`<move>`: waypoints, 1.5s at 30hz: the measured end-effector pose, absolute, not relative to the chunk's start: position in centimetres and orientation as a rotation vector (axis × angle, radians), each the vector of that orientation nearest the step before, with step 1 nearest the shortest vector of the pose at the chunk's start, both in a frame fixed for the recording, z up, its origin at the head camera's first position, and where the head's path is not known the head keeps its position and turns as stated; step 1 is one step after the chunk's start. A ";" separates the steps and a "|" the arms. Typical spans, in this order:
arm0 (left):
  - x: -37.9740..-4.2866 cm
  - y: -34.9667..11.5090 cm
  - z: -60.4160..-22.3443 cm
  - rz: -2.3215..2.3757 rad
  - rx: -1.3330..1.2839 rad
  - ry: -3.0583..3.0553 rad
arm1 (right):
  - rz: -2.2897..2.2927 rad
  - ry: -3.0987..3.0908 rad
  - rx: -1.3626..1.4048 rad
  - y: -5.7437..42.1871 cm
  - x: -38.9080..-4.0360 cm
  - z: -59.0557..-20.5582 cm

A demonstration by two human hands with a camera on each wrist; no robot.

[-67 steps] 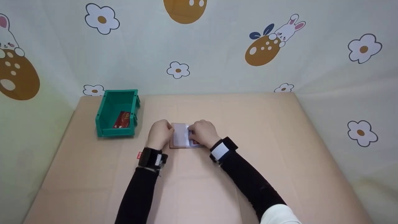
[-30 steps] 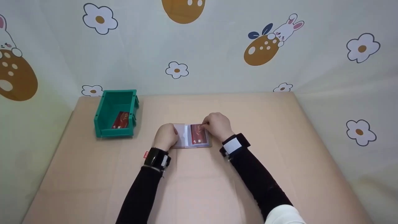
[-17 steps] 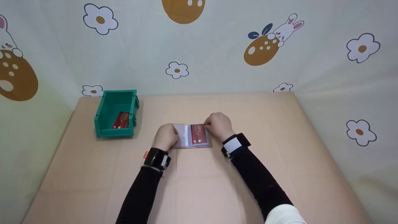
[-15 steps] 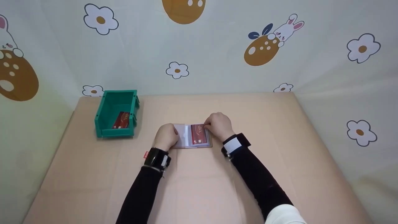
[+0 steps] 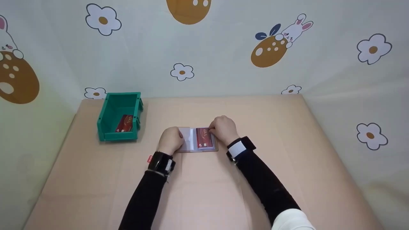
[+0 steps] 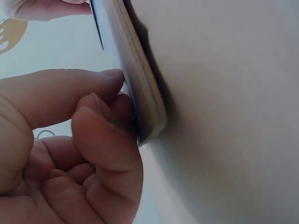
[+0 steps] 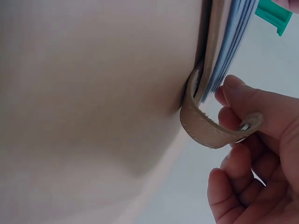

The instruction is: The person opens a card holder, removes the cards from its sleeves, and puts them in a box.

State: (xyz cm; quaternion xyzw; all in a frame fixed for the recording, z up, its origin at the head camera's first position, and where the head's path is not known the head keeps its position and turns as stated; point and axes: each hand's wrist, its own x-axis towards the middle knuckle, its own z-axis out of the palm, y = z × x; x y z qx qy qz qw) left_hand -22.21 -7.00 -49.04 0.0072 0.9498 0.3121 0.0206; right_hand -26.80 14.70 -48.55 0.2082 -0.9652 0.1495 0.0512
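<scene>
A small card holder with clear sleeves lies spread on the table; its left page (image 5: 186, 138) is pale and its right side bears a red card (image 5: 204, 138) with gold lettering. My left hand (image 5: 170, 140) is at the holder's left edge. In the left wrist view, thumb (image 6: 105, 79) and curled forefinger pinch the cover edge (image 6: 152, 109). My right hand (image 5: 225, 128) reaches the card's upper right corner. In the right wrist view its thumb and forefinger pinch the edge of the stacked sleeves (image 7: 229, 46). A tan snap strap (image 7: 205, 128) curls beside those fingers.
A green bin (image 5: 118, 135) stands at the back left, with another red card (image 5: 125, 123) inside. The beige-covered table (image 5: 204, 198) meets a patterned cloth wall (image 5: 220, 83) at the back; more cloth hangs on both sides.
Since the oldest frame, my right hand has drawn right and off the red card, uncovering it. My left hand has shifted slightly right over the left page. In the last second both barely move.
</scene>
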 end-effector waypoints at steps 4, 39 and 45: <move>-22.2 -7.0 -49.0 0.963 0.004 2.934 | 0.452 -2.959 0.626 14.6 -26.7 -48.6; -22.6 -2.9 -48.9 1.037 0.066 2.828 | 0.471 -2.982 0.607 14.9 -26.4 -48.6; -22.7 -2.8 -48.8 0.992 0.040 2.813 | 0.473 -2.986 0.617 15.0 -26.3 -48.5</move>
